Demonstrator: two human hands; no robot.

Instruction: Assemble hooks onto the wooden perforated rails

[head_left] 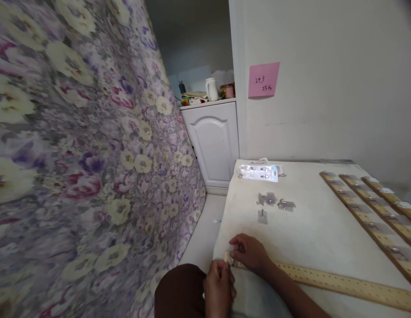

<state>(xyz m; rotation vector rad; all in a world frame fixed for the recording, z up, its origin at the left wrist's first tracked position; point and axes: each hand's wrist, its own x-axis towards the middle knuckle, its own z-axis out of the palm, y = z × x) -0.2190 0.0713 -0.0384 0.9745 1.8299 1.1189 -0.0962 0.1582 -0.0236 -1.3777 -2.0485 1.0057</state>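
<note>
My right hand (250, 252) rests on the left end of a long perforated wooden strip (341, 285) that lies along the table's near edge, fingers curled over it. My left hand (219, 287) is closed just below the strip's end, pinching something small and pale at the tip that I cannot make out. A few small clear adhesive hooks (275, 201) lie loose on the white table (311, 229) beyond my hands. A clear packet of hooks (258, 172) lies at the table's far left corner.
Three more wooden strips with hooks fixed on them (374, 212) lie on the right of the table. A floral cloth (86, 154) hangs at left. A white cabinet (214, 141) with a jug stands behind. A pink note (263, 79) is stuck on the wall.
</note>
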